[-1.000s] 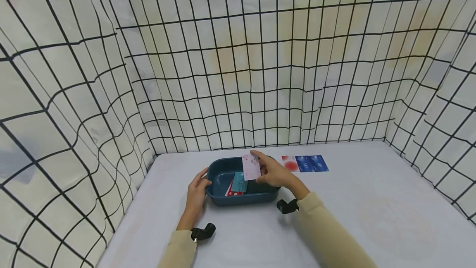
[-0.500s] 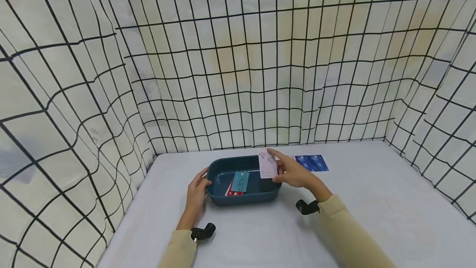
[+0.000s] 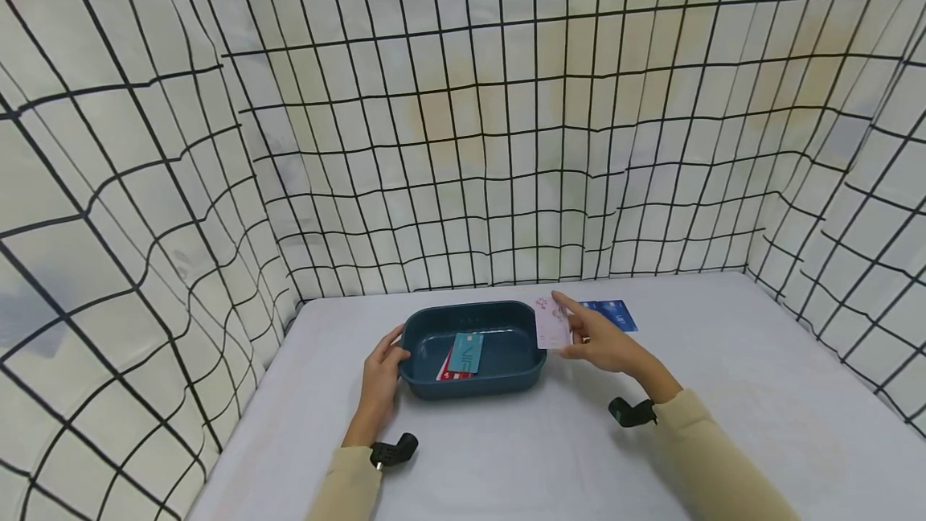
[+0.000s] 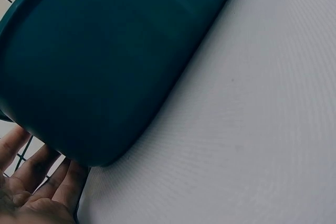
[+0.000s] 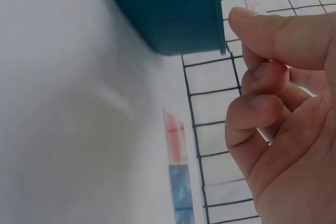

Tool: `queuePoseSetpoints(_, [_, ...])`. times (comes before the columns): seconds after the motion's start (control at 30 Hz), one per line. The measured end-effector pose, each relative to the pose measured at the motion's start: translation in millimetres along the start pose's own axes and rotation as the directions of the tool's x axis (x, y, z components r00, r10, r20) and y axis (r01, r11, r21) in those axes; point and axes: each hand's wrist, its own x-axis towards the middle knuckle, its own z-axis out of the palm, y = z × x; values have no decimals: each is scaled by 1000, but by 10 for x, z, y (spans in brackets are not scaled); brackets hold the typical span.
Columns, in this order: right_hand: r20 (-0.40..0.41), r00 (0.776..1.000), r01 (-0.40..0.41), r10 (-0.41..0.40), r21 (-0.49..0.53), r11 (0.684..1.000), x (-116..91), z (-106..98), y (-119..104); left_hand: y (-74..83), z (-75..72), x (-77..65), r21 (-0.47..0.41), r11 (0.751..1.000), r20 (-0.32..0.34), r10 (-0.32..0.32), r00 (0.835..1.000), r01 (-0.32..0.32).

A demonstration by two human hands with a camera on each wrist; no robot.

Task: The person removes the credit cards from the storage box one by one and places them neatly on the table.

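My right hand (image 3: 604, 342) pinches a pale pink card (image 3: 551, 325) with a flower print at its edge between thumb and fingers. The card stands nearly upright at the right end of a dark teal plastic tub (image 3: 472, 389), overlapping its rim. My left hand (image 3: 379, 372) holds the tub's left end, thumb at the rim; in the left wrist view its fingers (image 4: 38, 165) lie against the outer wall. Inside the tub, a teal card (image 3: 466, 353) marked VIP lies over a red-and-white card (image 3: 454, 375).
Blue cards (image 3: 615, 314) lie on the white table (image 3: 499, 457) behind my right hand. The right wrist view shows a red-and-white card (image 5: 175, 137) in line with them. A black grid net (image 3: 463, 179) over white sheeting encloses the back and sides.
My right hand has carried the pink card rightward, from over the middle of the tub to its right end, now covering the red-and-white table card. My left hand has stayed on the tub.
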Motion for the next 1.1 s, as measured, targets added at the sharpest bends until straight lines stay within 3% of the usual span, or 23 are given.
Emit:
queuePoseSetpoints(0.3, [10, 1000, 17, -17, 22, 1000, -54, -63, 249, 3, -10, 6, 1, 1000, -6, -7, 1000, 7])
queuePoseSetpoints(0.57, [5, 1000, -18, 18, 16, 1000, -94, -83, 420, 2, -2, 2, -4, 1000, 2, -8, 1000, 8])
queuePoseSetpoints(0.8, [42, 999, -29, 29, 12, 1000, -105, -66, 451, 2, 1, 7, -3, 1000, -3, -11, 1000, 11])
queuePoseSetpoints(1.1, [30, 996, -86, 87, -41, 995, -103, -16, 467, -15, 2, 14, -3, 1000, -6, -18, 1000, 18])
